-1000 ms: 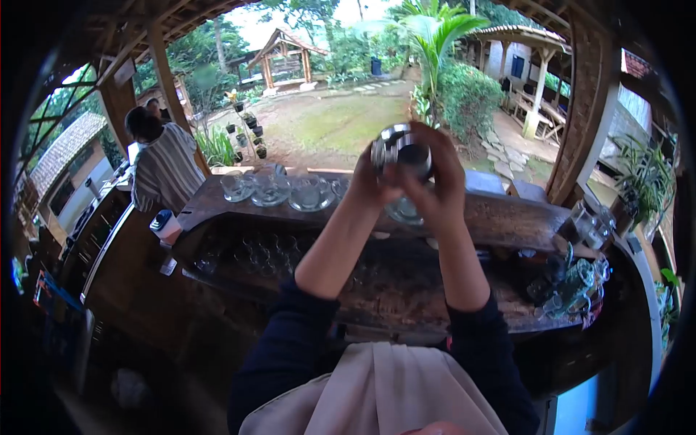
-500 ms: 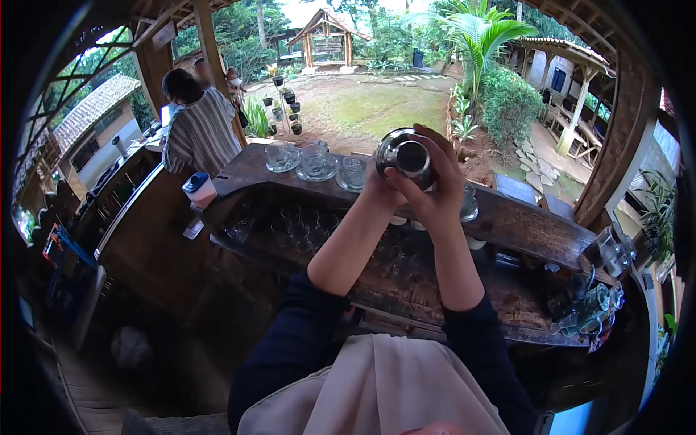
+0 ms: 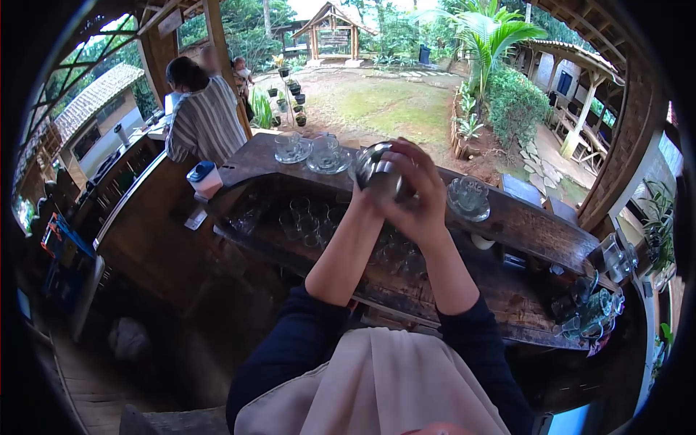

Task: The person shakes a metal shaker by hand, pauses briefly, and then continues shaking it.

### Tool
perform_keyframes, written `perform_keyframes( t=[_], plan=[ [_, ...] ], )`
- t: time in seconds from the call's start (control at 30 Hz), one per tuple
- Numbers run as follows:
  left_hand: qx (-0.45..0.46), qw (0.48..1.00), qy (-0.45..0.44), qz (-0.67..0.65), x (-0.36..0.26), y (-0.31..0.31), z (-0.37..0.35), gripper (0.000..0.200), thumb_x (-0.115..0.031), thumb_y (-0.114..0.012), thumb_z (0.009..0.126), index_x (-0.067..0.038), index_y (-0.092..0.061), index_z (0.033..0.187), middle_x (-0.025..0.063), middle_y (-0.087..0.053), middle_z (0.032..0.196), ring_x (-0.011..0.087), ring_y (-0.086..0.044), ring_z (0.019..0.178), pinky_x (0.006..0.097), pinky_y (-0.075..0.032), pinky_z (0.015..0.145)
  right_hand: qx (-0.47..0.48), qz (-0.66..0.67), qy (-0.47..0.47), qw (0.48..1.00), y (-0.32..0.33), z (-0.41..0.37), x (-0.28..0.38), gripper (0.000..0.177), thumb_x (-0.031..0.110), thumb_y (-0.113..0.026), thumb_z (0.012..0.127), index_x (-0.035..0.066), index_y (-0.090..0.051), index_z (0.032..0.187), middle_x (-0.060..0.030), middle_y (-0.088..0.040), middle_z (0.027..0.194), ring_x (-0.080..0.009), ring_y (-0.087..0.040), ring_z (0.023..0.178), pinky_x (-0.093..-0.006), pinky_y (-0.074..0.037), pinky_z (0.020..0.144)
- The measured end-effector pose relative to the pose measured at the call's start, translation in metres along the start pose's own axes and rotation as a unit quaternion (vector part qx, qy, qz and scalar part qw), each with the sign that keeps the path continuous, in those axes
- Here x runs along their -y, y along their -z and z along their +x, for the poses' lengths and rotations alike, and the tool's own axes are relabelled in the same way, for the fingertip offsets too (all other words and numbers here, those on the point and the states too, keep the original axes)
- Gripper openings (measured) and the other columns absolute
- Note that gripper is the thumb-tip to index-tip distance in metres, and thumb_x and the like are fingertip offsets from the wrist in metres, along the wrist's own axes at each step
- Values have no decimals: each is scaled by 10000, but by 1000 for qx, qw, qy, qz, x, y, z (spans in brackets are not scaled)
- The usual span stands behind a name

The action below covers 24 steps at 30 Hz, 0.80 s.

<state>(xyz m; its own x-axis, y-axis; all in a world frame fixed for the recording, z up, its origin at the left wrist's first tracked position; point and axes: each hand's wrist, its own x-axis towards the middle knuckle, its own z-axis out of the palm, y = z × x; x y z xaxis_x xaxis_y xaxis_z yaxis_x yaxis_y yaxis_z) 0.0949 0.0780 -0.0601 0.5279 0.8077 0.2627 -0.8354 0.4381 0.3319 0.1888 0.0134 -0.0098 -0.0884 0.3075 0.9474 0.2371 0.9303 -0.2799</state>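
A shiny metal vessel, like a shaker (image 3: 380, 172), is held up above the wooden counter, blurred by motion. My right hand (image 3: 420, 190) wraps round its right side and top. Against its lower left side is my left hand (image 3: 367, 204), partly hidden behind the vessel. Glass cups on saucers (image 3: 328, 158) stand on the raised counter top (image 3: 250, 156) to the left of my hands. Just right of them sits another glass cup on a saucer (image 3: 469, 199).
Several glasses (image 3: 308, 217) stand on the lower shelf. Glass mugs (image 3: 594, 315) and a clear jug (image 3: 618, 259) are at the right end. A lidded container (image 3: 205, 179) sits at the counter's left end. A person in a striped shirt (image 3: 209, 119) stands at the left.
Both hands have moved left and slightly down with the metal vessel, which has tilted. The glass cup right of my hands is now in fuller view.
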Motion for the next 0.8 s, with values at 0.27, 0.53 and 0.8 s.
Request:
perform_keyframes(
  t=[0.27,0.53,0.8],
  plan=[
    [398,899,-174,57,3,-48,-50,733,-478,-615,806,-51,-352,1341,191,-384,1349,371,-436,1204,491,-438,957,-59,78,382,919,7,-28,96,174,155,-647,745,233,-648,900,105,-619,970,-155,-604,978,-422,-399,898],
    [51,985,-163,14,-29,64,-7,569,-500,-418,897,1,-501,1153,171,-595,1062,270,-622,920,390,-532,799,88,26,79,993,-24,-9,9,417,263,-703,624,92,-633,998,-154,-547,1143,-318,-501,1113,-450,-393,921],
    [484,824,-275,101,-7,-55,-50,635,-510,-525,852,-59,-386,1277,257,-336,1341,424,-476,1138,495,-519,827,-54,97,382,917,-5,-39,80,301,203,-660,716,251,-623,1011,102,-586,1038,-114,-559,1022,-474,-355,891]
  ],
)
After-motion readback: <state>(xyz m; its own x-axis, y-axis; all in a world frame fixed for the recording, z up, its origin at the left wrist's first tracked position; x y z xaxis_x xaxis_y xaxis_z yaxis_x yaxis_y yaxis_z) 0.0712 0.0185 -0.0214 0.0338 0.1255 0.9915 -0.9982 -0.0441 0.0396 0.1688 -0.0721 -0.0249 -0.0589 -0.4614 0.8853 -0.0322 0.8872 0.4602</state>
